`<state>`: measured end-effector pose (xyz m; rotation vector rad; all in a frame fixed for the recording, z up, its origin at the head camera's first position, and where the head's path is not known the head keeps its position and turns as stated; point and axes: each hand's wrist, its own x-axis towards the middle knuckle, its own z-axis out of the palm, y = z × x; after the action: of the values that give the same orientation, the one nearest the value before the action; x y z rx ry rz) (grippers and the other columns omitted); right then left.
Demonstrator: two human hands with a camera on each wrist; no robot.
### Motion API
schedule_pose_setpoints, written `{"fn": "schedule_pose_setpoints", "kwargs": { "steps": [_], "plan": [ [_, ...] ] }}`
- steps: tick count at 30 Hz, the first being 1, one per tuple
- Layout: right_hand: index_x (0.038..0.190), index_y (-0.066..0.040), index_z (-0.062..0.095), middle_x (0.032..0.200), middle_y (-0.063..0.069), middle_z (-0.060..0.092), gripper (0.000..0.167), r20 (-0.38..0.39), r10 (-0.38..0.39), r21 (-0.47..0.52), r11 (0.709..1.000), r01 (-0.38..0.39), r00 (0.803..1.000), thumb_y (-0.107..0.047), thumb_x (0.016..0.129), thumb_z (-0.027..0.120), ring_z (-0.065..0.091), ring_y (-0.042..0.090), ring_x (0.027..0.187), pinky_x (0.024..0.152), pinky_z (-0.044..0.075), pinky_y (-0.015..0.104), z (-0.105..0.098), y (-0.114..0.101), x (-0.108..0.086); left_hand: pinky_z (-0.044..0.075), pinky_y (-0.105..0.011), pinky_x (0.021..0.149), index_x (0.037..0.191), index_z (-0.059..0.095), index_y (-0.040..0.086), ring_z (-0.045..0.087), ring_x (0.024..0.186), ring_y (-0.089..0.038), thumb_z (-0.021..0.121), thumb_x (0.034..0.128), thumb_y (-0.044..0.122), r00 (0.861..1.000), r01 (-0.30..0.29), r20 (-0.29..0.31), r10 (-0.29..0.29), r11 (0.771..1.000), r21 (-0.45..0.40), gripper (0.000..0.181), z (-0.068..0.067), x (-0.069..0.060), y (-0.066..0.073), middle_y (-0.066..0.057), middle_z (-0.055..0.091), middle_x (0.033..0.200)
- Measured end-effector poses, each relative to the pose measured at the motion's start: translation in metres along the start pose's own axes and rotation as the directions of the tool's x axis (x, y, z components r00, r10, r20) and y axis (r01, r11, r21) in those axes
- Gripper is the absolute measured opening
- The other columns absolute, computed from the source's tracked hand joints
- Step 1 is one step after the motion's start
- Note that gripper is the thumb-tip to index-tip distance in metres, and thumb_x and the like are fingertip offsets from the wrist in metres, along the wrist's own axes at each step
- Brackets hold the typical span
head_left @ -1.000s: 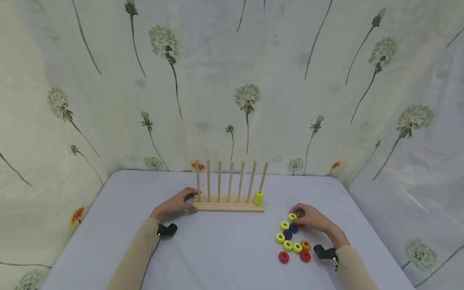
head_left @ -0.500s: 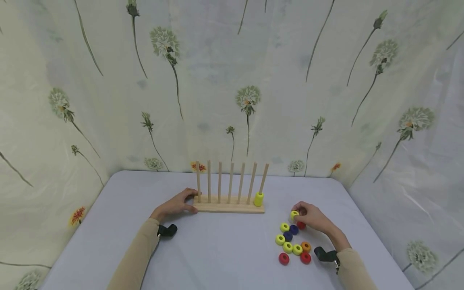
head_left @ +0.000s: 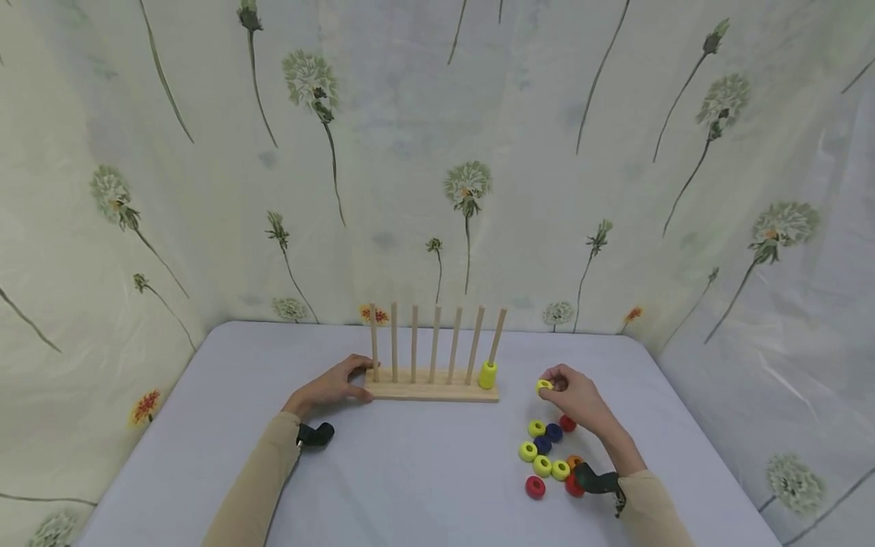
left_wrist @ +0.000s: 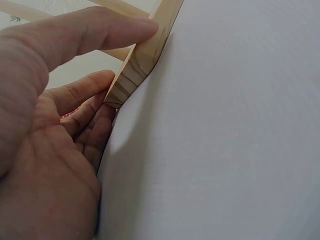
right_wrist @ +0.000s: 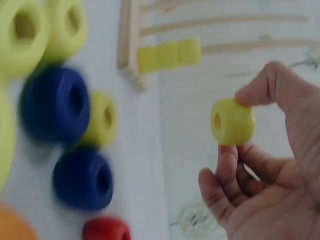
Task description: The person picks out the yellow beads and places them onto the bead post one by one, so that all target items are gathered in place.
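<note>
Head: yellow bead (head_left: 544,386), likely light, hard, slippery and best taken by its sides, is sitting in the right hand (head_left: 577,399) | Left wrist: left hand (left_wrist: 52,135), part-spread, is gripping the rack (left_wrist: 134,70) between thumb and fingers (left_wrist: 82,91) | Right wrist: thumb and fingertips (right_wrist: 228,156), spaced just to fit, are pinching the bead.

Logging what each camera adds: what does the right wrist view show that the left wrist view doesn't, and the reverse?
Only the right wrist view shows the right hand pinching a yellow bead, three threaded beads on a peg, and loose yellow beads, blue beads, a red bead and part of an orange bead.

Only the left wrist view shows the left hand, gripping one end of the wooden rack.

Both show the wooden rack, white tabletop and flowered backdrop.
</note>
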<state>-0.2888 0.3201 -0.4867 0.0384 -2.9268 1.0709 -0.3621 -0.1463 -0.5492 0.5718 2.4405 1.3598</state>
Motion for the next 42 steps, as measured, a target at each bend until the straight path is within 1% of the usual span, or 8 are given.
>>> {"fn": "schedule_pose_setpoints", "kwargs": {
  "steps": [5,10,14,18,23,29,33,42],
  "plan": [
    [0.107,-0.005,0.058,0.095,0.009,0.059,0.032,-0.097,0.039,0.006,0.999,-0.038,0.995,-0.025,0.083,0.067,0.052,0.021,0.085,0.066,0.044,0.027,0.002,-0.031,-0.001,0.023,-0.050,0.117,0.135,0.051,0.009,0.035,0.137,-0.030,0.083,0.0743,0.023,1.000,0.001,0.000,-0.001,1.000,-0.012,0.070,0.001,0.000,0.001,-0.010,0.043,0.141],
    [0.106,-0.004,0.058,0.096,0.011,0.059,0.035,-0.235,0.071,0.048,0.997,-0.061,0.969,-0.029,0.083,0.066,0.054,0.023,0.086,0.068,0.044,0.028,-0.002,-0.063,-0.003,0.022,-0.050,0.117,0.135,0.051,0.010,0.034,0.138,-0.030,0.082,0.0743,0.023,1.000,0.013,0.005,-0.013,1.000,-0.023,0.070,0.001,-0.002,0.002,-0.009,0.043,0.141],
    [0.108,-0.003,0.058,0.097,0.011,0.059,0.037,-0.293,0.066,0.080,0.996,-0.044,0.954,-0.029,0.084,0.067,0.055,0.023,0.087,0.068,0.043,0.027,-0.008,-0.088,-0.002,0.021,-0.051,0.117,0.136,0.051,0.011,0.033,0.139,-0.030,0.082,0.0749,0.023,1.000,0.008,0.004,-0.008,1.000,-0.025,0.069,0.000,-0.002,0.004,-0.009,0.042,0.141],
    [0.110,-0.003,0.059,0.098,0.011,0.059,0.037,-0.316,0.040,0.110,0.994,-0.005,0.948,-0.029,0.085,0.067,0.054,0.023,0.088,0.070,0.044,0.028,-0.016,-0.111,0.002,0.022,-0.051,0.117,0.135,0.052,0.011,0.034,0.138,-0.030,0.081,0.0754,0.022,1.000,-0.005,-0.001,0.005,1.000,-0.016,0.068,-0.001,-0.002,0.004,-0.009,0.043,0.141],
    [0.112,-0.004,0.059,0.100,0.012,0.059,0.037,-0.341,-0.012,0.141,0.988,0.063,0.940,-0.028,0.086,0.066,0.053,0.024,0.090,0.073,0.043,0.030,-0.024,-0.134,0.006,0.022,-0.050,0.117,0.135,0.051,0.009,0.034,0.138,-0.030,0.082,0.0747,0.022,1.000,0.001,0.000,-0.001,1.000,-0.015,0.069,-0.001,-0.001,0.002,-0.010,0.043,0.140],
    [0.112,-0.004,0.058,0.102,0.012,0.058,0.037,-0.331,-0.052,0.158,0.981,0.109,0.942,-0.029,0.086,0.066,0.052,0.025,0.092,0.075,0.044,0.032,-0.029,-0.154,0.013,0.023,-0.049,0.116,0.135,0.051,0.008,0.034,0.138,-0.030,0.083,0.0739,0.025,1.000,-0.013,0.008,0.013,1.000,-0.012,0.071,-0.001,0.001,-0.003,-0.010,0.042,0.142],
    [0.111,-0.004,0.058,0.102,0.012,0.058,0.036,-0.320,-0.070,0.157,0.980,0.125,0.945,-0.027,0.085,0.066,0.053,0.025,0.092,0.076,0.045,0.033,-0.031,-0.162,0.019,0.023,-0.050,0.116,0.135,0.051,0.008,0.034,0.137,-0.030,0.083,0.0737,0.025,1.000,-0.012,0.007,0.012,1.000,-0.006,0.071,-0.002,0.001,-0.003,-0.010,0.042,0.141],
    [0.110,-0.003,0.059,0.101,0.012,0.059,0.033,-0.304,-0.091,0.151,0.978,0.142,0.948,-0.024,0.086,0.065,0.055,0.025,0.090,0.076,0.046,0.033,-0.028,-0.164,0.029,0.021,-0.051,0.117,0.135,0.051,0.008,0.033,0.139,-0.032,0.083,0.0744,0.025,1.000,-0.014,0.009,0.014,1.000,-0.007,0.070,-0.002,0.001,-0.002,-0.011,0.041,0.143]
  ]
}}
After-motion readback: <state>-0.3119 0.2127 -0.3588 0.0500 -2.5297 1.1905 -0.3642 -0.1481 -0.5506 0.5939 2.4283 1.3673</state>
